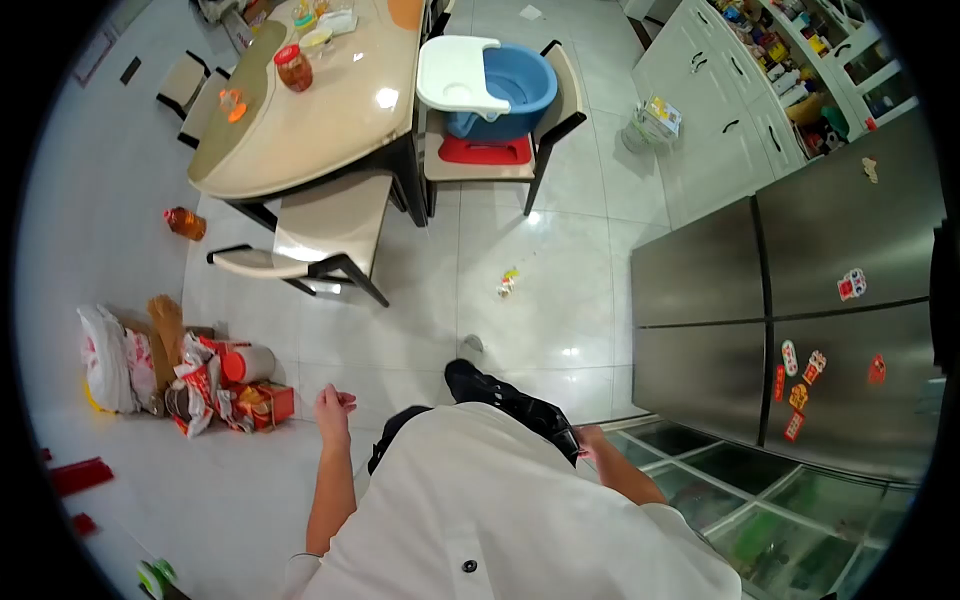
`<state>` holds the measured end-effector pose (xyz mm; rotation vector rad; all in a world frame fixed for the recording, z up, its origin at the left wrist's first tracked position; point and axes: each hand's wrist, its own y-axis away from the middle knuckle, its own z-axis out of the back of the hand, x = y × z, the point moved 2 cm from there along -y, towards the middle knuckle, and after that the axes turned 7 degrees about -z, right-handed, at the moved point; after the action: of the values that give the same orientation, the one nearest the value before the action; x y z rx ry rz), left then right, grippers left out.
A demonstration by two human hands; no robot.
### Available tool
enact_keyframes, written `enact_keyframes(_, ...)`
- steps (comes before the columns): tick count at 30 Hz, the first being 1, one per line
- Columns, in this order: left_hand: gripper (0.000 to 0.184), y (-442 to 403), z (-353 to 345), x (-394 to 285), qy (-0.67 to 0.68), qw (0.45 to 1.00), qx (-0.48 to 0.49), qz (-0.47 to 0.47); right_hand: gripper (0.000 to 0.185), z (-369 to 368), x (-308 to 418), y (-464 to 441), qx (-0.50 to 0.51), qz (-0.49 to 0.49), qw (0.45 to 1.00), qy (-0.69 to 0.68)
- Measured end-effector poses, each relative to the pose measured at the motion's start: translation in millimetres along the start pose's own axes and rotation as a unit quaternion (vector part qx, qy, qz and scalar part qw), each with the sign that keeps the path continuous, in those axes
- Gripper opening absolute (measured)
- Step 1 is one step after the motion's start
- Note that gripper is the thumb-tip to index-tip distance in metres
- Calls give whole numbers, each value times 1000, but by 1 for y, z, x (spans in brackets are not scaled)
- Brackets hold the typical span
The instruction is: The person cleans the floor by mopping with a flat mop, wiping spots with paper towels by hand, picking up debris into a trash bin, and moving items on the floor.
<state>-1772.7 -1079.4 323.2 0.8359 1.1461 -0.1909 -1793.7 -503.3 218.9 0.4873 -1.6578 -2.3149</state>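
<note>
My left hand [335, 408] hangs beside my body on the left, its fingers loosely bent and a little apart, with nothing visible in it. Low at my right hip, my right hand [592, 441] is next to a glossy black surface [535, 415], which may be trouser cloth or something held; its fingers are mostly hidden. One dark shoe [460, 372] shows in front of me. Ahead on the tiles lies a small yellow, white and reddish item [508, 283], too small to name.
A dining table [350, 130] and a pulled-out chair [330, 225] stand ahead left. Another chair bears a blue basin [525, 85] and a white tray [460, 75]. Bags and boxes [215, 385] line the left wall. On the right are a fridge [700, 290] and a glass-paned door [740, 480].
</note>
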Motion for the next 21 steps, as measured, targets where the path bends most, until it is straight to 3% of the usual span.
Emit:
enact_keyframes(1,36,-21,-13,-29,5,999,-5,-32,42,5,32,-7,7,1,1000,14)
enact_keyframes(3,44,-59,-32,-82,15,996,-15,-84,33,16,88,10,11,95,993,-71)
enact_keyframes(7,51,-126,-85,-205,33,986,6,-161,35,42,194,53,6,187,967,-171)
enact_keyframes(11,40,-222,-145,-305,-64,962,43,-263,32,60,258,67,-12,224,953,-203)
enact_keyframes(14,28,-305,-207,-370,-49,954,65,-289,31,60,278,65,-35,188,952,-239)
enact_keyframes(18,24,-436,-300,-434,-59,947,93,-301,35,37,246,22,-44,115,940,-319)
enact_keyframes(21,27,-574,-374,-451,-153,917,83,-358,35,5,251,83,-64,33,933,-352)
